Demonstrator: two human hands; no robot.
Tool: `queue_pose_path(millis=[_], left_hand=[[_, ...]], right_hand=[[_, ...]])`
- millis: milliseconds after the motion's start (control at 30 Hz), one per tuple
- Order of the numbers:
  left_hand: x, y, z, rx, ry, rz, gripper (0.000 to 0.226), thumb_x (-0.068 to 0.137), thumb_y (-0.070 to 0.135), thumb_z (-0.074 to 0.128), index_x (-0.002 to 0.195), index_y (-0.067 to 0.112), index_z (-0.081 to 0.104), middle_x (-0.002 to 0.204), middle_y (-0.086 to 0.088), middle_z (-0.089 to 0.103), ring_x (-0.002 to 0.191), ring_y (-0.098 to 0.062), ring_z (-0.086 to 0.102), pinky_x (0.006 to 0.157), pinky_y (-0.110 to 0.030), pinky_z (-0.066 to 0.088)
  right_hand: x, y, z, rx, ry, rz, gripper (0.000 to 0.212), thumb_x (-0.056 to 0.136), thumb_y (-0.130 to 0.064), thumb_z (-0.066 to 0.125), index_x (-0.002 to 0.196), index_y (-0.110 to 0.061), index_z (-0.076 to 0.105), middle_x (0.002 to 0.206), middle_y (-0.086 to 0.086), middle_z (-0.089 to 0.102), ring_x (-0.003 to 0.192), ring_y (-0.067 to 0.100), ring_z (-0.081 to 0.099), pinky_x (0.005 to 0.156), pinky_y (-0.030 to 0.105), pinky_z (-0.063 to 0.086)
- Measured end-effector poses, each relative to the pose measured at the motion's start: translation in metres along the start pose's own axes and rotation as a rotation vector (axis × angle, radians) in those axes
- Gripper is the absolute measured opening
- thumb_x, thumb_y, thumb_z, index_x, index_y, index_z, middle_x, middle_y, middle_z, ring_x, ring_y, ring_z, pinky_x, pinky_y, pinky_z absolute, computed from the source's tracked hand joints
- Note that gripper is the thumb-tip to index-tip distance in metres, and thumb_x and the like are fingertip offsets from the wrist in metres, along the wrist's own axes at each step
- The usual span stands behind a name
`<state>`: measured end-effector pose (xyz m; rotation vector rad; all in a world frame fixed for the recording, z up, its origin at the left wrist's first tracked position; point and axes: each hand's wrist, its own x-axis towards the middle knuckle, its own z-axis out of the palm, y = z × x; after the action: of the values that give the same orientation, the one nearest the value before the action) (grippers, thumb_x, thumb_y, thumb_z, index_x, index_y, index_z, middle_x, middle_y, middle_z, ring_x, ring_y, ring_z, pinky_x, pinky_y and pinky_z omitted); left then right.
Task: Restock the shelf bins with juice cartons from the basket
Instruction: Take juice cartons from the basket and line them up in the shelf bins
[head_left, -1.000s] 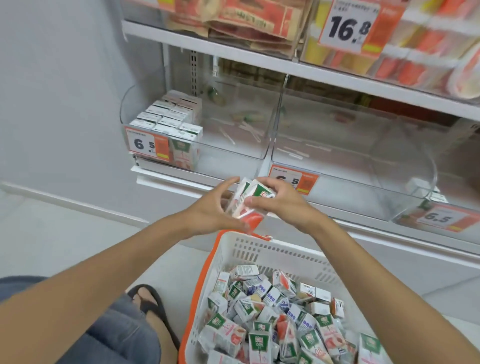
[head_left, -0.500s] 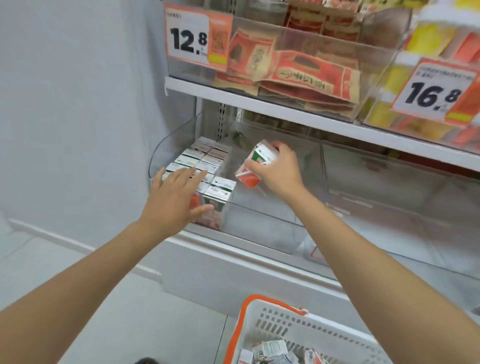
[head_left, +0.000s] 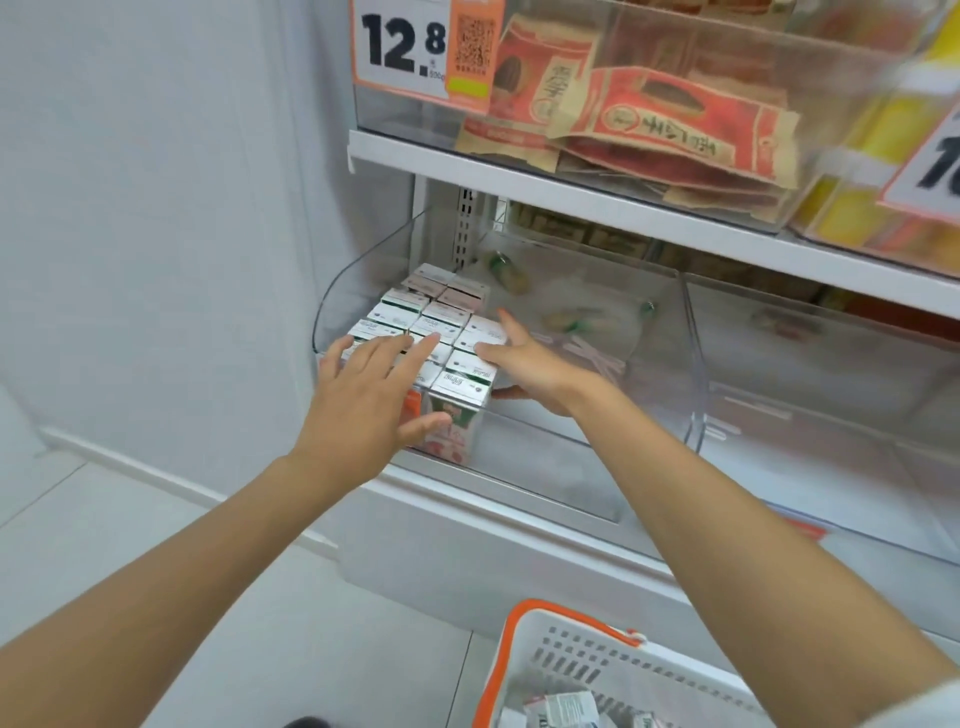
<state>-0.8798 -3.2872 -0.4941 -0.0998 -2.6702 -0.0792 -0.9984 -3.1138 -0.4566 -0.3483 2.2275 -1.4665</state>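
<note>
Upright juice cartons (head_left: 436, 317) stand in tight rows at the left end of a clear shelf bin (head_left: 571, 457). My left hand (head_left: 363, 400) lies flat, fingers spread, over the front cartons, its thumb against the bin's front wall. My right hand (head_left: 530, 364) is inside the bin, open, its palm pressed against the right side of the carton block by the front right carton (head_left: 465, 382). Neither hand holds a carton. The white basket (head_left: 587, 670) with an orange rim sits at the bottom, a few cartons (head_left: 561, 709) showing in it.
The right part of the bin holds loose straws (head_left: 587, 353). A second clear bin (head_left: 831, 405) stands to the right. The shelf above (head_left: 571, 192) carries a bin of red-brown packets (head_left: 649, 124) with a 12.8 price tag (head_left: 410, 47). A white wall is at the left.
My right hand has lowered the carton it held into the bin beside the rows and let go. My left hand has stayed over the front cartons. The camera has moved closer.
</note>
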Motion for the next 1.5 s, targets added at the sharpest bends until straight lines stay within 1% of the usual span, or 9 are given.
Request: queue_pose_path(millis=[167,300,400,833,1000,1100,1300,1400,1500], left_hand=[[-0.002,0.012,-0.013,0.101,-0.08,-0.069,0.082,0.087,0.065,0.044,0.152,0.02,0.023,0.15,-0.004,0.039,0.142,-0.02,0.029,0.119,-0.049,0.01],[-0.016,0.061,-0.036,0.01,0.138,-0.115,0.064,0.077,0.011,0.065,0.138,0.009,0.048,0.12,-0.011,0.059,0.109,-0.033,0.055,0.089,-0.044,0.042],[-0.04,0.1,-0.04,-0.235,0.094,-0.154,0.048,0.077,0.012,0.066,0.123,0.012,0.054,0.105,-0.009,0.06,0.096,-0.031,0.057,0.073,-0.043,0.048],[-0.209,0.214,0.069,-0.781,-0.758,-0.185,0.034,0.09,0.014,0.065,0.122,0.017,0.055,0.124,-0.005,0.052,0.083,-0.014,0.056,0.083,-0.031,0.051],[-0.217,0.225,0.084,-0.743,-0.88,-0.209,0.031,0.091,0.02,0.064,0.12,0.025,0.055,0.121,0.008,0.05,0.089,-0.007,0.06,0.077,-0.025,0.054],[-0.217,0.232,0.086,-0.789,-0.905,-0.277,0.035,0.091,0.017,0.062,0.124,0.022,0.055,0.125,0.005,0.052,0.091,-0.008,0.06,0.077,-0.022,0.052],[-0.212,0.243,0.076,-1.085,-1.173,-0.564,0.064,0.083,0.025,0.075,0.138,0.024,0.043,0.133,0.008,0.048,0.117,-0.015,0.055,0.093,-0.029,0.045],[-0.207,0.238,0.071,-1.275,-1.263,-0.676,0.052,0.084,0.017,0.074,0.131,0.02,0.053,0.119,0.001,0.068,0.107,-0.021,0.067,0.098,-0.043,0.051],[-0.196,0.22,0.07,-1.235,-1.038,-0.747,0.036,0.084,0.012,0.073,0.118,0.017,0.062,0.111,-0.007,0.071,0.094,-0.024,0.071,0.087,-0.043,0.057]], right_hand=[[-0.039,0.004,-0.019,-0.255,0.184,-0.186,0.064,0.095,-0.033,0.059,0.15,-0.022,0.029,0.156,0.001,0.027,0.14,0.019,0.033,0.108,0.03,0.031],[-0.108,0.02,-0.028,-0.374,0.384,-0.416,0.042,0.088,-0.016,0.062,0.13,-0.02,0.055,0.122,-0.002,0.054,0.1,0.011,0.058,0.089,0.026,0.045],[-0.157,0.047,-0.026,-0.395,0.463,-0.505,0.032,0.083,-0.012,0.059,0.114,-0.021,0.064,0.103,-0.004,0.061,0.076,0.008,0.056,0.075,0.022,0.047],[-0.331,0.335,-0.02,-0.374,-0.099,0.374,0.029,0.095,-0.029,0.06,0.121,-0.017,0.063,0.115,0.002,0.065,0.101,0.015,0.062,0.082,0.021,0.048],[-0.343,0.347,0.005,-0.132,-0.215,0.469,0.052,0.083,-0.055,0.067,0.125,-0.024,0.06,0.122,-0.002,0.062,0.107,0.013,0.059,0.089,0.027,0.046],[-0.346,0.351,0.028,-0.21,-0.335,0.468,0.061,0.08,-0.047,0.073,0.132,-0.02,0.057,0.11,-0.006,0.062,0.092,0.008,0.058,0.079,0.022,0.045],[-0.336,0.326,0.012,0.219,0.006,0.383,0.026,0.089,-0.019,0.069,0.114,-0.016,0.068,0.082,-0.004,0.071,0.061,-0.002,0.063,0.055,0.012,0.047],[-0.318,0.301,0.005,0.39,-0.011,0.295,0.04,0.085,-0.017,0.073,0.124,-0.018,0.062,0.106,0.005,0.073,0.089,0.012,0.071,0.074,0.023,0.057],[-0.308,0.298,0.014,0.266,-0.074,0.343,0.07,0.08,-0.014,0.078,0.141,-0.025,0.044,0.121,0.0,0.063,0.107,0.018,0.064,0.091,0.035,0.054]])
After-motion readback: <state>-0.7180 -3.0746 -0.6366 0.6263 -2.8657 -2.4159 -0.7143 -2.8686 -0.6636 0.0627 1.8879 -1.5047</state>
